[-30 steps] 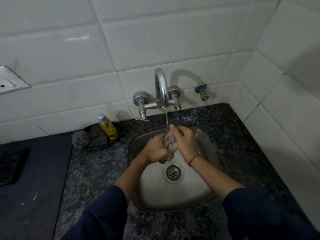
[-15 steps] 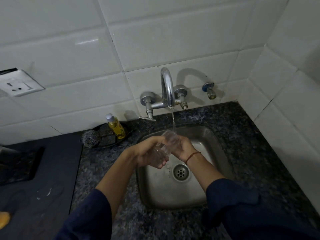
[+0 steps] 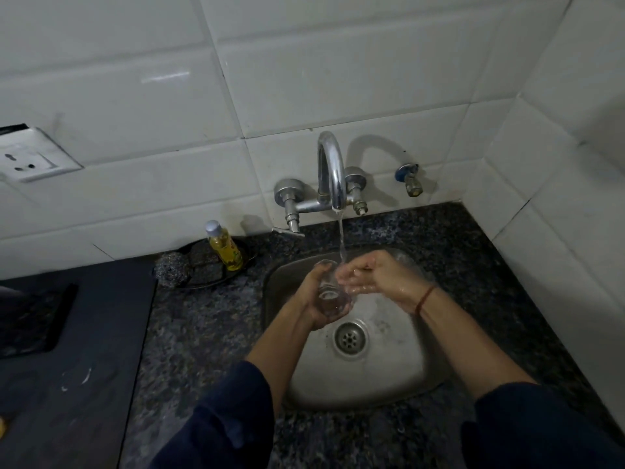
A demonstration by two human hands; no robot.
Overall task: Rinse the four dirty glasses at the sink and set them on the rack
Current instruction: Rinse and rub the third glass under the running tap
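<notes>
White tiled walls meet in a corner behind a dark speckled counter [image 3: 203, 333] with a small steel sink [image 3: 389, 360] set into it. The tap [image 3: 333, 170] runs a thin stream [image 3: 341, 238] into the far part of the sink. To the left, against the wall, stand a yellow bottle [image 3: 225, 247] and a steel scrubber [image 3: 170, 270].

One clear glass [image 3: 329, 294] is over the sink, just beyond the drain [image 3: 350, 338], tilted with its mouth away from the person and toward the stream. No rack or other glasses are in view.

The left hand [image 3: 309, 296] holds the glass from the left and beneath, its fingers curled round the lower body. The right hand [image 3: 385, 279] comes in from the right, wet, wrist bent, with loosely bent fingers [image 3: 351, 282] reaching to the glass's upper side near the rim. It grips nothing, and I cannot tell if the tips press on the glass.

The glass looks light, stiff and breakable, and wet it will likely be slippery. A wrap round the body, as the left hand has it, seems the safest hold. A pinch at the thin rim would be riskier, and a slip here would probably send it against the steel. Both forearms slant in from the near edge, sleeves pushed back above the wrists.
</notes>
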